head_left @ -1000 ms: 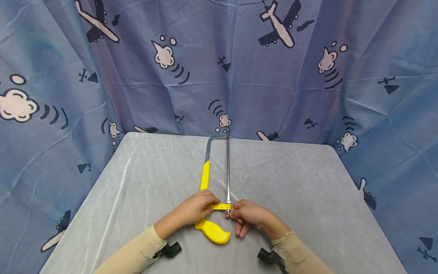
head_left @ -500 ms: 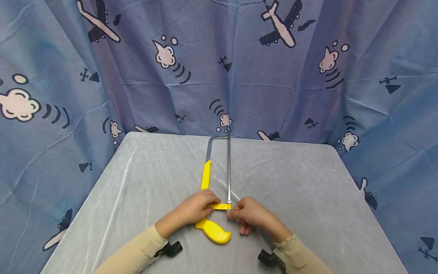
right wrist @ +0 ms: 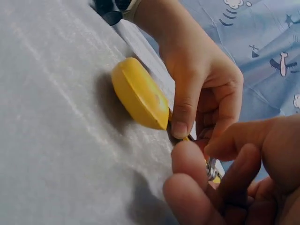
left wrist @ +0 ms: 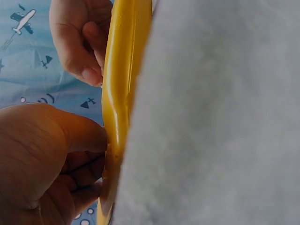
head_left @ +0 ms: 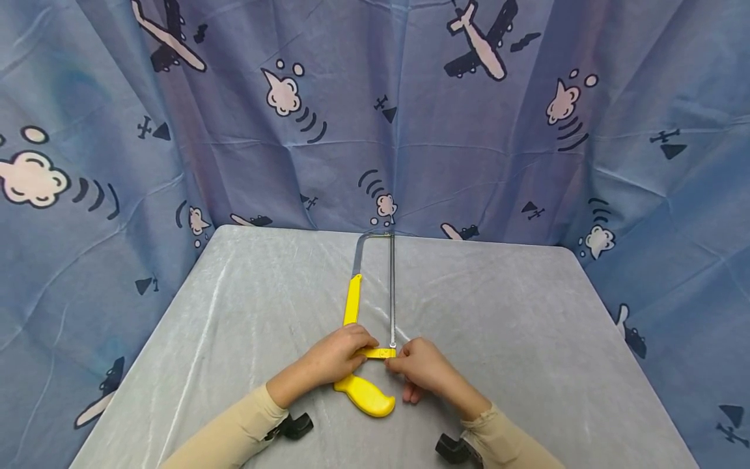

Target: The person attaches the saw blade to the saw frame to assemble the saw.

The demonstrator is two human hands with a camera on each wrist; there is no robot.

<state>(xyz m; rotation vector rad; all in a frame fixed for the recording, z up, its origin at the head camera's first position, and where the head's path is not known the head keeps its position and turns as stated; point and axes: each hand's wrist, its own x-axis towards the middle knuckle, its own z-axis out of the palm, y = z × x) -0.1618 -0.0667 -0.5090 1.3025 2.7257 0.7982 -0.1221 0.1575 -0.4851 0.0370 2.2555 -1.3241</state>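
A hacksaw (head_left: 352,299) with a yellow frame lies on the table, its metal blade (head_left: 392,293) pointing away from me. Near me is its yellow handle (head_left: 369,398), seen close up in the right wrist view too. My left hand (head_left: 336,355) grips the frame just ahead of the handle, thumb and fingers on the yellow crosspiece (head_left: 381,354). At the blade's near end, the thumb and index finger of my right hand (head_left: 426,368) pinch the small metal tension nut (right wrist: 212,168). Those fingers hide the nut in the head view.
A grey cloth covers the table (head_left: 498,312). Behind it and at both sides hangs a blue curtain (head_left: 328,150) printed with planes and clouds. The saw's far end reaches the table's back edge.
My right hand's thumb and fingers have shifted slightly about the nut, and its wrist has turned a little. The left hand and hacksaw have stayed in place.
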